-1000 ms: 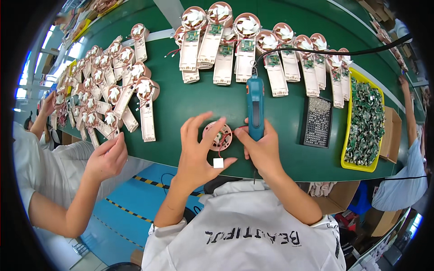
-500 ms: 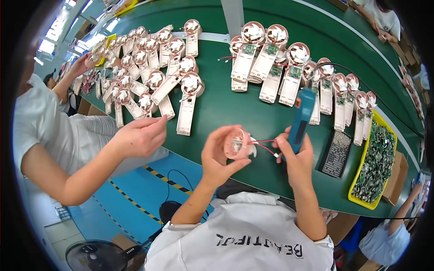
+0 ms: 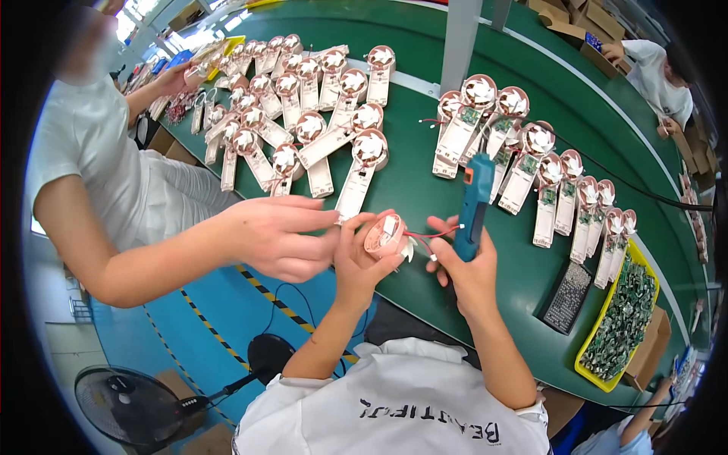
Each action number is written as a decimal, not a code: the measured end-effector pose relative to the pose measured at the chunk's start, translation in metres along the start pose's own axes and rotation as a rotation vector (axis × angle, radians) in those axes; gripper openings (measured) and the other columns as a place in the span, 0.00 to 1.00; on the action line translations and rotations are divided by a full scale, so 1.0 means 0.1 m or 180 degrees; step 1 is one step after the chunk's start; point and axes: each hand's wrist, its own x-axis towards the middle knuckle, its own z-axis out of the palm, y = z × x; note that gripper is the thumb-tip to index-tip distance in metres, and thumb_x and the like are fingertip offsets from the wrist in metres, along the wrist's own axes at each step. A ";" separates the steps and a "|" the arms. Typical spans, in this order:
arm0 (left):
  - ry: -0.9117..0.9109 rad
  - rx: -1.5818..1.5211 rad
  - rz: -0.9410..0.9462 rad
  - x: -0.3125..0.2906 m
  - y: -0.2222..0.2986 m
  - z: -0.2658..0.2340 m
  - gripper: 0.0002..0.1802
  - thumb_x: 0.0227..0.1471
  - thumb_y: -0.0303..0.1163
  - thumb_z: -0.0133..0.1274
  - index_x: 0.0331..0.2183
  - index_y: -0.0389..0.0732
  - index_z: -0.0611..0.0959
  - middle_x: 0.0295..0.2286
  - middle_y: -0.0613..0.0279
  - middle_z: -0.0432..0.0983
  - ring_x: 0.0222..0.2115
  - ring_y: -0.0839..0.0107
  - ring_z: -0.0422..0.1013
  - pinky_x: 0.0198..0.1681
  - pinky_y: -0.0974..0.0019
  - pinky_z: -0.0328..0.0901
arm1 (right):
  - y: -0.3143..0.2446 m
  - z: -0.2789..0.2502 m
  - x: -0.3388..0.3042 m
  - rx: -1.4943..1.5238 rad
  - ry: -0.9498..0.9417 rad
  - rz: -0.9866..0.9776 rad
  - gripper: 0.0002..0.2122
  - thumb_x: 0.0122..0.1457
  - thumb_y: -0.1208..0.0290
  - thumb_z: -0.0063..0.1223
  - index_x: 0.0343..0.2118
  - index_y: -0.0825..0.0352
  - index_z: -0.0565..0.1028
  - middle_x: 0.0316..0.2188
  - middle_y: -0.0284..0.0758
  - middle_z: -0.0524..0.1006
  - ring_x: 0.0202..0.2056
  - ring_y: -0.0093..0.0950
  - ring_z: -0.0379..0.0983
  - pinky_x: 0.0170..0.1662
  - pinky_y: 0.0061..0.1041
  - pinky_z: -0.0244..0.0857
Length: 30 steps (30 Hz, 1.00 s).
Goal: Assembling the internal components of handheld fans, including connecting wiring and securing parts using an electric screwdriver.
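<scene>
The left hand (image 3: 356, 267), in the head view, holds the round pink fan housing (image 3: 384, 236) at frame center. The right hand (image 3: 474, 279) grips the teal electric screwdriver (image 3: 475, 201), right of center. Red wires (image 3: 432, 234) extend rightward from the housing. A co-worker's hand (image 3: 284, 239) is just beside the left hand.

Left hand (image 3: 353, 265) cups a round pink plastic fan housing (image 3: 383, 233) trailing red wires, right hand (image 3: 473, 277) grips a slim teal power screwdriver (image 3: 475, 205), and a co-worker's bare hand (image 3: 288, 236) hovers just beside the left!
</scene>
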 end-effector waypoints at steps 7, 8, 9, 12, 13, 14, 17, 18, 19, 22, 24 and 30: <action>-0.0163 0.0890 -0.0086 0.12 0.05 -0.34 0.21 0.60 0.35 0.48 0.51 0.35 0.68 0.47 0.56 0.70 0.47 0.67 0.69 0.49 0.65 0.65 | -0.12 0.25 0.13 0.0125 -0.0220 -0.0216 0.13 0.61 0.65 0.53 0.41 0.69 0.67 0.41 0.46 0.77 0.21 0.24 0.73 0.16 0.17 0.59; -0.0310 -0.0089 -0.0427 0.13 0.07 -0.34 0.22 0.60 0.38 0.47 0.52 0.36 0.68 0.47 0.58 0.70 0.47 0.68 0.68 0.50 0.66 0.64 | -0.12 0.25 0.14 0.0114 -0.0208 -0.0226 0.13 0.61 0.65 0.53 0.41 0.69 0.67 0.41 0.46 0.77 0.21 0.24 0.73 0.16 0.17 0.59; -0.0131 0.0176 -0.0378 0.08 0.08 -0.22 0.23 0.61 0.42 0.45 0.53 0.38 0.69 0.46 0.62 0.70 0.47 0.71 0.67 0.49 0.67 0.63 | -0.12 0.23 0.15 0.0098 -0.0236 -0.0199 0.13 0.61 0.66 0.53 0.41 0.69 0.67 0.40 0.46 0.77 0.21 0.23 0.73 0.16 0.17 0.59; 0.0058 -0.0554 -0.0490 0.04 0.03 -0.23 0.22 0.61 0.42 0.46 0.52 0.39 0.70 0.45 0.64 0.70 0.45 0.73 0.67 0.49 0.67 0.62 | -0.08 0.20 0.15 0.0139 -0.0232 -0.0143 0.13 0.61 0.66 0.53 0.41 0.69 0.67 0.39 0.46 0.77 0.19 0.23 0.72 0.15 0.17 0.58; 0.0063 -0.0551 -0.0492 0.04 0.03 -0.24 0.22 0.61 0.42 0.46 0.52 0.39 0.70 0.45 0.64 0.70 0.45 0.73 0.67 0.49 0.67 0.62 | -0.06 0.18 0.13 0.0183 -0.0185 -0.0112 0.12 0.61 0.67 0.53 0.41 0.69 0.67 0.38 0.47 0.77 0.18 0.23 0.71 0.15 0.18 0.58; 0.0064 -0.0582 -0.0534 0.03 0.04 -0.25 0.22 0.61 0.42 0.46 0.52 0.39 0.70 0.45 0.64 0.70 0.45 0.73 0.67 0.49 0.67 0.62 | -0.05 0.17 0.12 0.0186 -0.0184 -0.0108 0.12 0.61 0.67 0.53 0.41 0.69 0.67 0.38 0.47 0.77 0.18 0.23 0.71 0.15 0.18 0.58; 0.0048 -0.0520 -0.0647 0.07 -0.02 -0.42 0.25 0.60 0.45 0.47 0.53 0.42 0.69 0.49 0.65 0.68 0.49 0.71 0.65 0.53 0.62 0.60 | -0.04 0.12 0.08 0.0317 -0.0034 -0.0112 0.11 0.61 0.68 0.52 0.41 0.69 0.67 0.36 0.48 0.77 0.18 0.22 0.70 0.15 0.18 0.58; 0.0044 -0.0430 -0.0710 0.08 -0.04 -0.46 0.27 0.59 0.49 0.47 0.54 0.44 0.69 0.53 0.66 0.66 0.53 0.70 0.63 0.56 0.56 0.59 | -0.04 0.10 0.05 0.0336 0.0022 -0.0107 0.11 0.62 0.68 0.52 0.41 0.69 0.67 0.35 0.48 0.77 0.18 0.22 0.70 0.15 0.18 0.58; 0.0023 -0.0435 -0.0694 0.11 -0.02 -0.42 0.27 0.59 0.49 0.47 0.54 0.44 0.69 0.53 0.66 0.66 0.53 0.70 0.63 0.56 0.56 0.59 | -0.05 0.07 0.05 0.0347 0.0070 -0.0118 0.11 0.62 0.69 0.51 0.42 0.69 0.67 0.35 0.48 0.77 0.17 0.22 0.70 0.15 0.18 0.57; 0.0018 -0.0570 -0.0510 0.14 0.14 -0.24 0.28 0.58 0.50 0.47 0.55 0.45 0.68 0.55 0.64 0.64 0.53 0.69 0.63 0.56 0.55 0.59 | -0.05 -0.04 0.01 0.0325 0.0168 -0.0095 0.11 0.62 0.69 0.51 0.42 0.69 0.67 0.34 0.47 0.77 0.17 0.22 0.69 0.15 0.18 0.57; 0.0246 -0.1346 -0.0051 0.14 0.19 -0.15 0.26 0.61 0.45 0.44 0.57 0.44 0.65 0.54 0.55 0.65 0.52 0.65 0.64 0.56 0.55 0.59 | -0.06 -0.12 -0.05 0.0339 0.0238 -0.0071 0.11 0.62 0.69 0.51 0.42 0.69 0.67 0.33 0.47 0.76 0.16 0.22 0.68 0.15 0.18 0.57; -0.0303 0.0318 -0.0173 0.40 0.23 -0.04 0.17 0.60 0.34 0.49 0.47 0.35 0.73 0.40 0.50 0.74 0.40 0.65 0.71 0.45 0.60 0.68 | 0.13 -0.56 -0.40 0.0262 0.0322 -0.0100 0.13 0.63 0.68 0.49 0.44 0.70 0.65 0.31 0.45 0.76 0.13 0.20 0.64 0.14 0.19 0.57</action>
